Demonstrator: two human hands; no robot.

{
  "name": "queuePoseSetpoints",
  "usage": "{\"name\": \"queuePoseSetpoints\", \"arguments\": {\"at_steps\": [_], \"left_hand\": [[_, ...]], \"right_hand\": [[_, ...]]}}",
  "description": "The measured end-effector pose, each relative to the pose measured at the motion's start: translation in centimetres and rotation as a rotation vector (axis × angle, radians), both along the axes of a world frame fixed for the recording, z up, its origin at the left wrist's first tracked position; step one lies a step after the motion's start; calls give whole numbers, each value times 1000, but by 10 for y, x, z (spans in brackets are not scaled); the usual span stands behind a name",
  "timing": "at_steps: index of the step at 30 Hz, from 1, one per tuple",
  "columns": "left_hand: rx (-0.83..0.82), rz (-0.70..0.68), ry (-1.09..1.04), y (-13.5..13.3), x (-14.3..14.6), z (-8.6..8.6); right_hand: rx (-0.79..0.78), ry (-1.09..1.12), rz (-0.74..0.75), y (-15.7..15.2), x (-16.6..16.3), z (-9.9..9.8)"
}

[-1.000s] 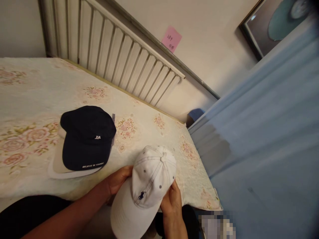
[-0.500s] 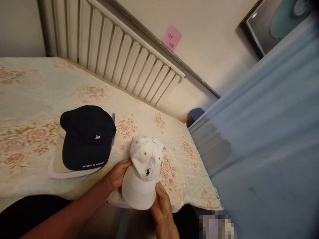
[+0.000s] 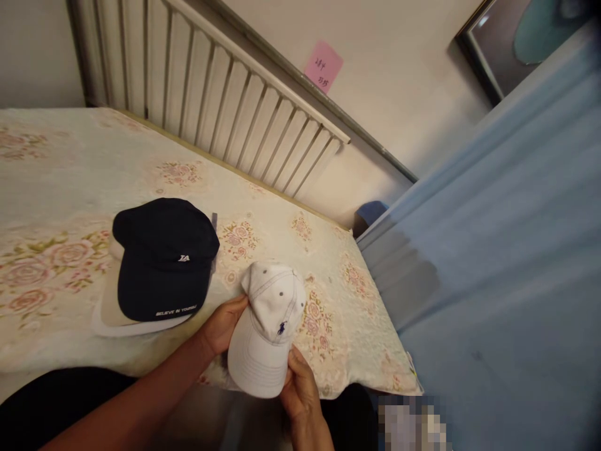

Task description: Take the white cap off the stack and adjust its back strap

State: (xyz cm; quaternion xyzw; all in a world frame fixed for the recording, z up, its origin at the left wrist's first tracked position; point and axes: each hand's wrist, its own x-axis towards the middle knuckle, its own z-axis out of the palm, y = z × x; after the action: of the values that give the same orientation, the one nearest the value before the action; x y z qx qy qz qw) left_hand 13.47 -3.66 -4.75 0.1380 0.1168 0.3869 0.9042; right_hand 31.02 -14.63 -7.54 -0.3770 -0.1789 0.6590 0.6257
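A white baseball cap (image 3: 277, 307) with a small dark blue emblem is held over the bed's near edge, its brim towards me. My left hand (image 3: 226, 326) grips its left side, fingers partly hidden behind the cap. At the right of the brim, my right hand (image 3: 300, 385) pinches the edge with the thumb on top. To the left lies a dark navy cap (image 3: 166, 257) with white "LA" and lettering on its brim. Beneath it show the brims of a beige cap (image 3: 111, 297) and a white cap (image 3: 101, 324), stacked together.
A floral sheet (image 3: 263, 207) covers the bed. A slatted metal rail (image 3: 225, 88) runs along the wall side. A light blue curtain (image 3: 493, 250) hangs at the right. On the wall are a pink note (image 3: 323, 67) and a framed picture (image 3: 498, 56).
The white cap has tilted slightly in my hands, its crown turning a little and its brim shifting left. My right hand has moved slightly left with it. The stacked caps stay put.
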Motion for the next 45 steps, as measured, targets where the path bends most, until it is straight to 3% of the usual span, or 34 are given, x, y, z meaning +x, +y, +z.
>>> {"name": "queuePoseSetpoints", "arguments": {"at_steps": [7, 25, 35, 45], "left_hand": [[-29, 103, 66, 4, 3, -12], [-34, -11, 52, 1, 4, -10], [71, 50, 68, -1, -2, -3], [73, 88, 127, -2, 2, -13]], "right_hand": [[-10, -17, -6, -1, 2, -5], [29, -101, 29, -2, 3, -11], [22, -123, 15, -3, 1, -7], [2, -134, 15, -3, -1, -2]]}}
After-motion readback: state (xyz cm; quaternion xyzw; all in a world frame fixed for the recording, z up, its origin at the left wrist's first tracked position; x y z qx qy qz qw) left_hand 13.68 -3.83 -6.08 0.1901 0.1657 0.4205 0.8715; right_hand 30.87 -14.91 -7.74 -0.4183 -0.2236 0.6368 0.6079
